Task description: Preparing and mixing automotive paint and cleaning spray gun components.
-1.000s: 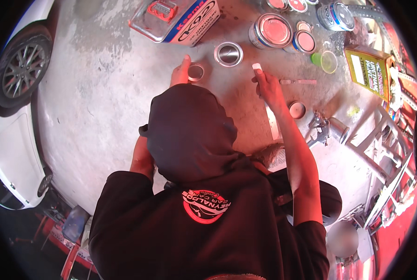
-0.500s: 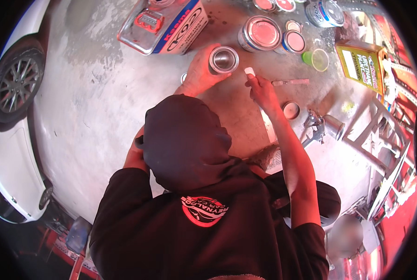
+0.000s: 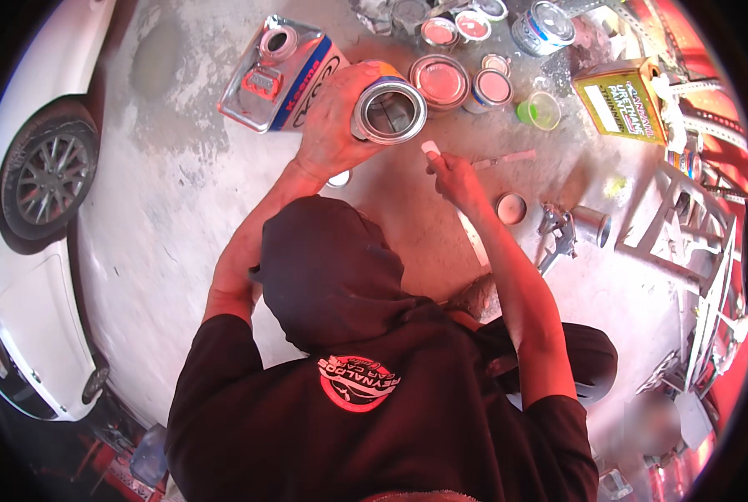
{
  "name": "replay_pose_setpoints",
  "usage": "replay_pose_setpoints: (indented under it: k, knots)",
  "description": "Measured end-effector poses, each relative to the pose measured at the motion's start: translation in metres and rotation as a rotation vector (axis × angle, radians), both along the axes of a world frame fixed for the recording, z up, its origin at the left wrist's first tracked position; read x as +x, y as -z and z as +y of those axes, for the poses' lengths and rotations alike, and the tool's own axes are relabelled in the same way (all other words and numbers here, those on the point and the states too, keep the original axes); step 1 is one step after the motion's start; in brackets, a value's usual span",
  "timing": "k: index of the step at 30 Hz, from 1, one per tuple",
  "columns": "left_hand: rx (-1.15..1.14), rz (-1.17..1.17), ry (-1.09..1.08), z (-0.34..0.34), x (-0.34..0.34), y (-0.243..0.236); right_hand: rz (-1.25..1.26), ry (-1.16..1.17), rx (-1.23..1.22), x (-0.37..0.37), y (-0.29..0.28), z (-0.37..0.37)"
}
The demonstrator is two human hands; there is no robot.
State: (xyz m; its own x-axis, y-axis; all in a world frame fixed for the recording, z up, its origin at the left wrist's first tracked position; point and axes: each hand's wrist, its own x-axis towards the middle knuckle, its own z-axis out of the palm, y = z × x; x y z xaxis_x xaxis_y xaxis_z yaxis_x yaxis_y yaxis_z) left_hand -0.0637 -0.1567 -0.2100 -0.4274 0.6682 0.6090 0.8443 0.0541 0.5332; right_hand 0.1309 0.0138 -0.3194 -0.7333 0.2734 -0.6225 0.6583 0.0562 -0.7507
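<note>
My left hand (image 3: 334,125) is wrapped round an open metal paint can (image 3: 388,111), held above the floor. Its mouth faces up toward me, showing a shiny inside with dark streaks. Just right of the can, my right hand (image 3: 455,178) is closed on a small white piece (image 3: 429,146), whose kind I cannot make out. Beyond its fingers a thin flat tool with a pinkish handle (image 3: 520,156) lies on the floor. A round tin lid (image 3: 511,208) lies beside my right forearm.
A large rectangular tin (image 3: 261,67) stands beyond my left hand. Lidded paint cans (image 3: 439,81), a green-tinted cup (image 3: 539,110) and a yellow-green thinner tin (image 3: 621,102) stand farther right. A spray gun (image 3: 558,234) lies near a metal frame (image 3: 675,226). A white car (image 3: 43,276) is at left.
My left hand has lifted the can nearer to me, and more of its side shows. My right hand keeps its grip, little moved. The whole view has shifted slightly.
</note>
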Motion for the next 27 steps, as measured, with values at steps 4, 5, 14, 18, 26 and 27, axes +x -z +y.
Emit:
replay_pose_setpoints:
  k: [4, 5, 14, 18, 26, 27]
  knots:
    - [0.048, 0.072, 0.004, 0.016, -0.008, -0.028, 0.100, 0.013, 0.038, 0.003, 0.006, 0.000]
    - [0.034, 0.103, 0.026, 0.018, -0.009, -0.043, 0.114, 0.022, 0.043, 0.002, 0.005, 0.001]
    - [0.071, 0.238, 0.003, 0.041, -0.022, -0.089, 0.176, 0.000, 0.072, -0.007, -0.014, -0.002]
    - [0.092, 0.330, -0.015, 0.051, -0.025, -0.106, 0.133, -0.031, 0.110, -0.006, -0.018, -0.002]
    - [0.124, 0.286, 0.005, 0.062, -0.018, -0.118, 0.203, 0.005, 0.172, 0.005, -0.013, 0.003]
    - [0.127, 0.272, 0.020, 0.061, -0.015, -0.115, 0.219, 0.005, 0.178, 0.003, -0.012, 0.001]
